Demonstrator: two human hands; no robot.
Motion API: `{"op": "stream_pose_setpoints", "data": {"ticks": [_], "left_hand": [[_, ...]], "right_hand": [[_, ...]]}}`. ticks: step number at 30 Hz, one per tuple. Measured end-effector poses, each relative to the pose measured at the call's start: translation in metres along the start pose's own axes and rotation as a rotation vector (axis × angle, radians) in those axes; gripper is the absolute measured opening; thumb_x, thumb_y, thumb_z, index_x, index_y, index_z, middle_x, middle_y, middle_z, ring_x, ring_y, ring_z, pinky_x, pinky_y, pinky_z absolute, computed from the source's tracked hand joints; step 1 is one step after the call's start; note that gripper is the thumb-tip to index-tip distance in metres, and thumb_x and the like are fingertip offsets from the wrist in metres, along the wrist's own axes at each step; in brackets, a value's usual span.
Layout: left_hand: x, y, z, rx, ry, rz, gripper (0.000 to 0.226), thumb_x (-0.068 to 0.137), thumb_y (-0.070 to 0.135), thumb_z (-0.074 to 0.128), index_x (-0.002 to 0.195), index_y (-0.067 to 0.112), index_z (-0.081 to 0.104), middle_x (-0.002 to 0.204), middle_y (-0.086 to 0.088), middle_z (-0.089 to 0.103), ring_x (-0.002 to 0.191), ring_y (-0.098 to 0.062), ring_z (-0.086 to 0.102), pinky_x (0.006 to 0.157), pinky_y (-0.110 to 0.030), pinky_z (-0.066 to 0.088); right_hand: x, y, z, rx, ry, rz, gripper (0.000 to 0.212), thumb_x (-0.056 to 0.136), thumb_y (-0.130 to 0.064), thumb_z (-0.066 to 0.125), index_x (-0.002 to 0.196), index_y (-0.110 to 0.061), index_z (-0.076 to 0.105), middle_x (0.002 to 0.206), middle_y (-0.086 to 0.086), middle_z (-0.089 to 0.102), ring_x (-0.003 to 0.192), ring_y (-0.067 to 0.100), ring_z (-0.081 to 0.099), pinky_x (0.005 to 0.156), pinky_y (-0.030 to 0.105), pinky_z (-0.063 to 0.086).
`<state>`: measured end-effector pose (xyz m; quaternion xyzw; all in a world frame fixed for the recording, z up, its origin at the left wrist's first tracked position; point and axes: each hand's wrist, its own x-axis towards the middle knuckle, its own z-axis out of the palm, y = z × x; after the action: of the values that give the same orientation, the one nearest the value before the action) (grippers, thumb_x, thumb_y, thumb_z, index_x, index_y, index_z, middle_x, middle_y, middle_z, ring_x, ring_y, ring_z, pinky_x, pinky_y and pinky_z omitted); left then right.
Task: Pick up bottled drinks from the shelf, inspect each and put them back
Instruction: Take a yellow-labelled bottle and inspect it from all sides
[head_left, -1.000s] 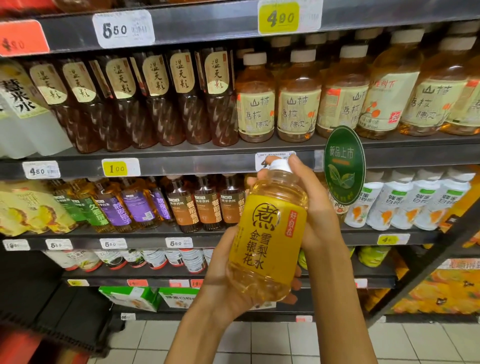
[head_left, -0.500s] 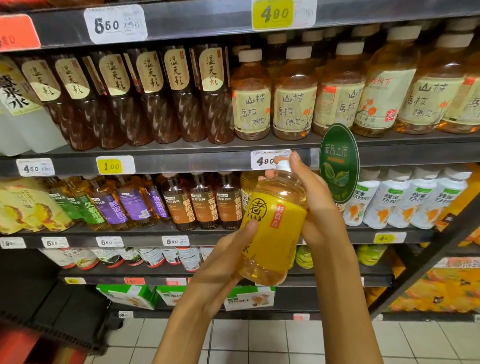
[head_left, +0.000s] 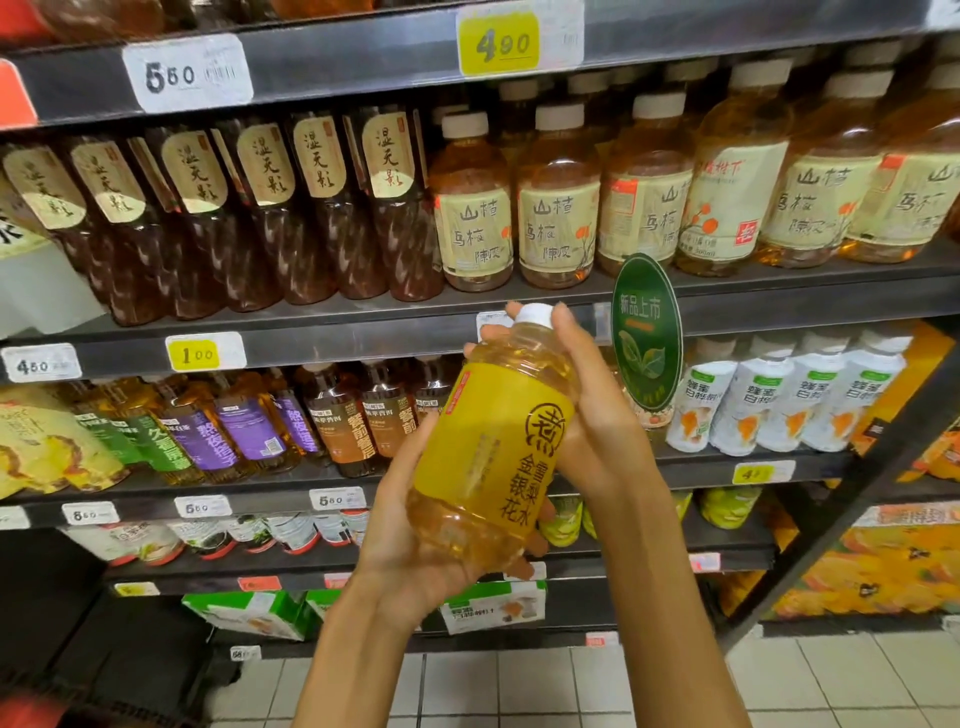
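I hold a yellow-labelled bottle (head_left: 493, 447) with a white cap and amber drink in front of the shelves, tilted with its cap up and to the right. My left hand (head_left: 415, 551) cups its base from below, fingers curled round the bottom. My right hand (head_left: 592, 415) grips the neck and shoulder, fingertips at the cap. The label's black and brown characters face me.
Dark metal shelves (head_left: 363, 343) hold rows of bottled teas: brown bottles (head_left: 322, 218) upper left, pale-labelled ones (head_left: 558, 208) upper right, white bottles (head_left: 779, 395) at right. A green oval sign (head_left: 647, 338) sticks out beside my right hand. Tiled floor lies below.
The bottle has turned in my hands, so the label's characters now face right of centre. My left hand slid from the bottle's side down under its base.
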<state>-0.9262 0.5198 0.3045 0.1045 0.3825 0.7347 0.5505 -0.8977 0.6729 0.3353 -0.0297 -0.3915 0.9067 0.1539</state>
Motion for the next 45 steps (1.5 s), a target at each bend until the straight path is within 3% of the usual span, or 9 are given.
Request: {"op": "stream_pose_setpoints", "data": {"ticks": [11, 15, 18, 21, 26, 30, 37, 41, 45], "left_hand": [[0.019, -0.002, -0.006, -0.039, 0.213, 0.085, 0.052, 0.086, 0.057, 0.051, 0.111, 0.016, 0.071, 0.110, -0.016, 0.071, 0.091, -0.031, 0.070, 0.068, -0.039, 0.057], [0.023, 0.006, 0.003, -0.220, 0.158, 0.107, 0.031, 0.078, 0.033, 0.060, 0.088, 0.009, 0.077, 0.090, -0.014, 0.073, 0.078, -0.028, 0.071, 0.073, -0.037, 0.056], [0.022, 0.008, 0.007, -0.258, 0.173, 0.198, 0.011, 0.073, -0.002, 0.065, 0.082, 0.002, 0.071, 0.073, -0.009, 0.071, 0.066, -0.021, 0.070, 0.057, -0.027, 0.058], [0.030, 0.011, 0.002, -0.409, 0.247, 0.305, 0.032, 0.085, -0.021, 0.050, 0.089, 0.010, 0.055, 0.070, 0.003, 0.069, 0.066, -0.009, 0.067, 0.053, -0.017, 0.052], [0.028, 0.019, 0.015, -0.338, 0.151, 0.271, 0.033, 0.058, 0.011, 0.071, 0.083, 0.018, 0.050, 0.082, -0.001, 0.038, 0.077, -0.013, 0.041, 0.061, -0.023, 0.046], [0.029, 0.012, 0.009, -0.290, 0.139, 0.195, 0.018, 0.068, 0.017, 0.067, 0.085, 0.010, 0.066, 0.080, -0.010, 0.063, 0.076, -0.023, 0.062, 0.066, -0.033, 0.055], [0.024, 0.000, -0.001, 0.121, 0.176, 0.127, 0.051, 0.067, 0.047, 0.063, 0.107, 0.017, 0.073, 0.112, -0.017, 0.070, 0.094, -0.031, 0.071, 0.083, -0.049, 0.055], [0.022, -0.002, -0.003, 0.448, 0.319, 0.212, 0.048, 0.078, 0.056, 0.049, 0.100, 0.020, 0.073, 0.106, -0.010, 0.073, 0.093, -0.019, 0.072, 0.069, -0.031, 0.060], [0.015, 0.000, 0.007, 0.552, 0.237, 0.250, 0.066, 0.062, 0.078, 0.059, 0.109, 0.034, 0.070, 0.114, 0.001, 0.072, 0.104, -0.017, 0.069, 0.078, -0.030, 0.057]], "right_hand": [[-0.017, -0.012, 0.006, -0.260, -0.253, -0.316, 0.047, 0.072, -0.040, 0.079, 0.114, -0.022, 0.067, 0.103, 0.004, 0.073, 0.094, 0.016, 0.067, 0.080, 0.028, 0.054], [-0.022, -0.017, 0.011, -0.433, -0.424, -0.336, 0.046, 0.072, -0.036, 0.080, 0.114, -0.024, 0.066, 0.106, -0.002, 0.072, 0.103, 0.015, 0.066, 0.085, 0.026, 0.052], [-0.024, -0.019, 0.008, -0.533, -0.563, -0.368, 0.046, 0.076, -0.034, 0.076, 0.118, -0.026, 0.061, 0.115, -0.005, 0.068, 0.115, 0.022, 0.061, 0.093, 0.032, 0.049], [-0.021, -0.023, 0.004, -0.585, -0.639, -0.444, 0.047, 0.080, -0.036, 0.073, 0.124, -0.029, 0.058, 0.132, -0.007, 0.059, 0.128, 0.024, 0.051, 0.100, 0.031, 0.043], [-0.015, -0.021, -0.003, -0.646, -0.609, -0.421, 0.054, 0.073, -0.025, 0.078, 0.123, -0.035, 0.061, 0.138, -0.014, 0.053, 0.131, 0.011, 0.047, 0.099, 0.023, 0.042], [-0.014, -0.012, -0.002, -0.499, -0.460, -0.343, 0.052, 0.067, -0.062, 0.075, 0.107, -0.030, 0.069, 0.118, 0.000, 0.066, 0.116, 0.032, 0.058, 0.097, 0.055, 0.045], [-0.014, -0.006, 0.002, -0.273, -0.171, -0.285, 0.058, 0.070, -0.058, 0.074, 0.103, -0.011, 0.071, 0.103, 0.011, 0.072, 0.097, 0.026, 0.067, 0.082, 0.038, 0.055], [-0.012, -0.008, 0.002, -0.194, 0.021, -0.215, 0.042, 0.077, -0.051, 0.067, 0.094, -0.013, 0.075, 0.096, 0.009, 0.074, 0.087, 0.021, 0.070, 0.073, 0.031, 0.057], [-0.009, -0.011, 0.000, -0.233, 0.146, -0.108, 0.048, 0.071, -0.059, 0.065, 0.085, -0.015, 0.078, 0.088, 0.008, 0.075, 0.081, 0.019, 0.072, 0.071, 0.029, 0.057]]}}
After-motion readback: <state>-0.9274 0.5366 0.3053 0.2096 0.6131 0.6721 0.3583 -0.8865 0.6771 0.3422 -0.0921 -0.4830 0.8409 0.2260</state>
